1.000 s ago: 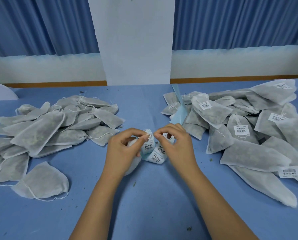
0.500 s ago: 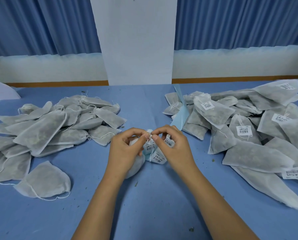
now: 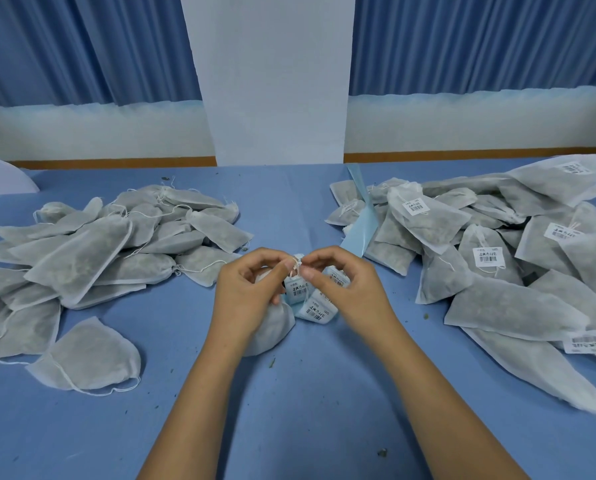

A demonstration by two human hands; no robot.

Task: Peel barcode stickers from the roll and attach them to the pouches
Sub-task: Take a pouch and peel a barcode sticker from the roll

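While their fingertips meet at mid-frame, the left hand (image 3: 251, 296) and right hand (image 3: 345, 289) each keep a narrow pinching grip on the top of the sticker roll (image 3: 315, 308), whose barcode labels trail onto the blue bench (image 3: 289, 410). One pouch (image 3: 272, 330) lies beneath the left hand. An unlabelled heap (image 3: 92, 258) sits at the left of the frame and a labelled heap (image 3: 497, 271) at the right.

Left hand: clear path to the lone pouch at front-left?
Probably yes: only bare table lies between the left hand and the lone pouch. It is pinching the sticker strip with the right hand, so it must let go first.

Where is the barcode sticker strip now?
In the head view, the sticker strip is at the centre, between the left hand and right hand, beside a pouch.
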